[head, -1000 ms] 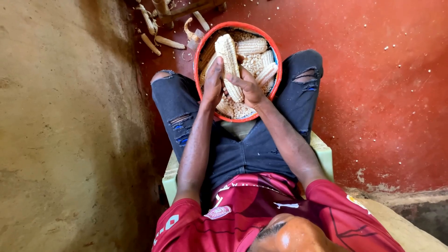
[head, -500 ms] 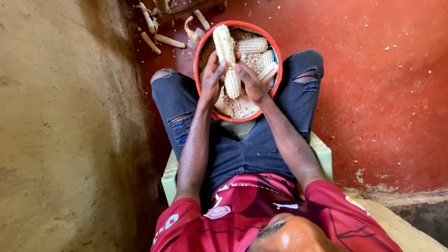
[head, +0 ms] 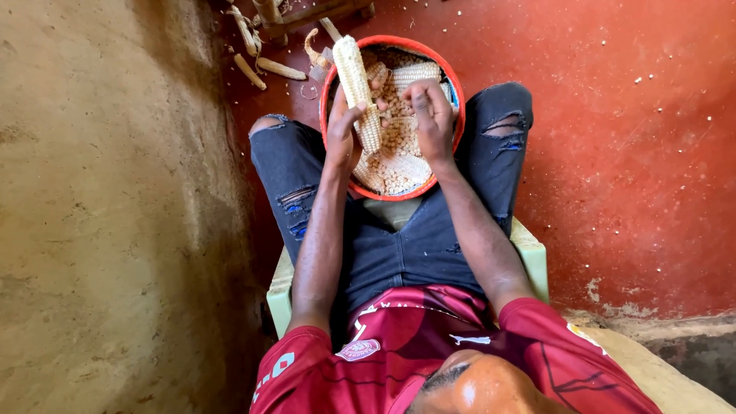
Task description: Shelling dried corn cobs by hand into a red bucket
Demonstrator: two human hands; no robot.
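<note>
One corn cob (head: 359, 92) in left hand (head: 341, 138), right hand (head: 431, 115) over red bowl (head: 452, 77)

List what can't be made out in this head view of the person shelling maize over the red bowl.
- Right hand: whatever its curled fingers pinch is hidden by them.
- Round red plastic bowl: its near rim is covered by both wrists.
- Pale maize cob: its lower end is hidden inside the left hand.
- Bare cobs on the floor: cut off by the top edge.
</note>
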